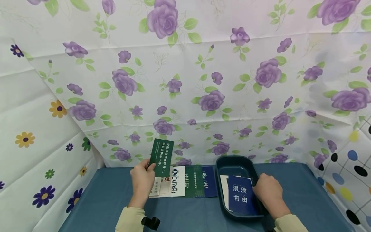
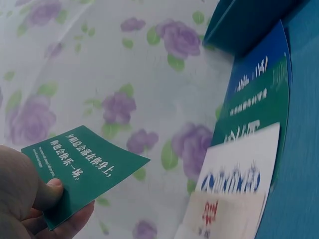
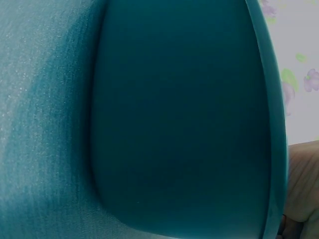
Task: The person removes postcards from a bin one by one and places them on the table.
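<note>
One green printed card (image 1: pixel 162 156) is pinched in the left grip (image 1: pixel 142 180), held up near overlapping cards (image 1: pixel 192 182) on the blue surface (image 1: pixel 185 214); right grip (image 1: pixel 268 193) seen at dark teal tray (image 1: pixel 236 163) rim, fingertips hidden, hold cannot be told.

On the table (image 1: pixel 182 216), a row of overlapping cards (image 1: pixel 180 182) runs left to right, each lapping over its right-hand neighbour. Just right of the row stands a tray (image 1: pixel 236 166); inside, a top card (image 1: pixel 240 203) lies over a lower card (image 1: pixel 225 190) that shows at its left. The right grip (image 1: pixel 268 191) is at the tray's right side. The left grip (image 1: pixel 142 180) holds a single card (image 1: pixel 162 158) above the row's left end. Behind the table's far edge hangs a sheet (image 1: pixel 185 109).
</note>
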Tool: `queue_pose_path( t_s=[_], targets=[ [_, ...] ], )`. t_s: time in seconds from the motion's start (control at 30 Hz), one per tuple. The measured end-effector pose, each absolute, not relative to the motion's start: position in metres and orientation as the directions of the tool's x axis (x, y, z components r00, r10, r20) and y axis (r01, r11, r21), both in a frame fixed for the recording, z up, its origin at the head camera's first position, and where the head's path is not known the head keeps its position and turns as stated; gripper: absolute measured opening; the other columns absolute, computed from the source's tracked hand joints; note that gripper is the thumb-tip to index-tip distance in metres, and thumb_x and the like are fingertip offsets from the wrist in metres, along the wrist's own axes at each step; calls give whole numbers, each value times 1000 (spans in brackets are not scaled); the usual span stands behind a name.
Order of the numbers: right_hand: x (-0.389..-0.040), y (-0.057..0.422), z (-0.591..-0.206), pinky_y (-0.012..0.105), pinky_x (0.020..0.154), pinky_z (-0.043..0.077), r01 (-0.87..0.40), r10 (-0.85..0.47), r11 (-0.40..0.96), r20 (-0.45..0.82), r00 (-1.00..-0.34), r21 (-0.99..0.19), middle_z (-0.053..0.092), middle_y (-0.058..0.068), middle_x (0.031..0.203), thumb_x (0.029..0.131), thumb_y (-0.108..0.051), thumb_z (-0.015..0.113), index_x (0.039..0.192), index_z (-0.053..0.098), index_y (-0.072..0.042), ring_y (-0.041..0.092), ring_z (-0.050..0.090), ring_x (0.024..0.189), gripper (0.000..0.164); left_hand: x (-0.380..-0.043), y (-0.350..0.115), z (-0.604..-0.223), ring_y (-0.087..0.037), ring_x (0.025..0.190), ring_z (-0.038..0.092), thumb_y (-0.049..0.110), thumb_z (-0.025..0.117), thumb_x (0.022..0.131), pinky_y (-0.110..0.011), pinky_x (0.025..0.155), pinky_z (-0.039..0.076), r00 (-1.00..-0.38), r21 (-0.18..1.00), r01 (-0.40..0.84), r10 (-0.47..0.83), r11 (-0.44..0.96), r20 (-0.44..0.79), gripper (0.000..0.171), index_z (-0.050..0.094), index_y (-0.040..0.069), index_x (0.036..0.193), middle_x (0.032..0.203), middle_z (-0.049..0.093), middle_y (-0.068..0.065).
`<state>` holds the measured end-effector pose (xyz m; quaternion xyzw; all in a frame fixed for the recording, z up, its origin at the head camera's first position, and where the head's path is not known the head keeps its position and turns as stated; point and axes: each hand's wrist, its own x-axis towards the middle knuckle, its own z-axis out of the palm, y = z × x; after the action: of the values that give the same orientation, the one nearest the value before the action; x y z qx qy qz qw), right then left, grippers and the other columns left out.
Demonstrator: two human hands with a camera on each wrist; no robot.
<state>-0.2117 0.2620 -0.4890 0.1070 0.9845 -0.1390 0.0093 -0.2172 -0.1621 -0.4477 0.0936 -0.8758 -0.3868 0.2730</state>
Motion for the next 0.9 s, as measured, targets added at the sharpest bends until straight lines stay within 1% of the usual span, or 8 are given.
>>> queue_pose_path(
  t_s=[0.13,0.3,0.53,0.67,0.73,0.9],
  targets=[
    [-211,261,-488,43,47,44,212,206,939,-49,-977,-271,57,15,73,79,-20,66,85,60,3,27,56,60,25,-217,-178,-455,-16,63,59,15,63,88,-32,50,46,-826,723,17,-397,691,399,29,64,4,115,83,64,-7],
    [-211,261,-487,44,48,45,207,202,940,-45,-978,-270,57,16,73,78,-20,66,86,59,4,28,56,61,26,-214,-195,-467,-18,70,60,16,62,89,-34,54,46,-830,717,-40,-423,696,363,24,65,8,112,87,64,-7],
    [-209,261,-488,44,48,44,199,194,940,-45,-980,-278,57,15,73,78,-20,66,85,60,2,28,55,61,25,-210,-219,-486,-23,76,62,12,63,87,-39,59,49,-813,714,-110,-476,691,336,24,66,3,109,88,65,-10],
    [-208,261,-489,44,47,44,197,194,938,-40,-980,-286,57,14,73,78,-20,66,84,59,2,28,55,61,24,-208,-230,-492,-28,78,62,10,63,86,-42,58,50,-811,707,-141,-490,693,318,25,65,1,109,90,65,-15],
    [-208,261,-488,44,47,44,196,192,937,-40,-981,-291,57,14,73,78,-20,66,84,59,2,28,55,61,23,-207,-237,-494,-29,79,62,11,63,86,-42,58,50,-815,704,-164,-497,691,298,27,64,0,110,92,64,-16],
    [-209,263,-485,44,48,44,192,189,935,-41,-981,-299,57,14,73,78,-21,67,84,59,2,28,55,61,25,-208,-247,-499,-29,80,62,13,65,85,-41,57,50,-829,699,-212,-504,683,241,30,63,-1,112,93,64,-16]
  ],
)
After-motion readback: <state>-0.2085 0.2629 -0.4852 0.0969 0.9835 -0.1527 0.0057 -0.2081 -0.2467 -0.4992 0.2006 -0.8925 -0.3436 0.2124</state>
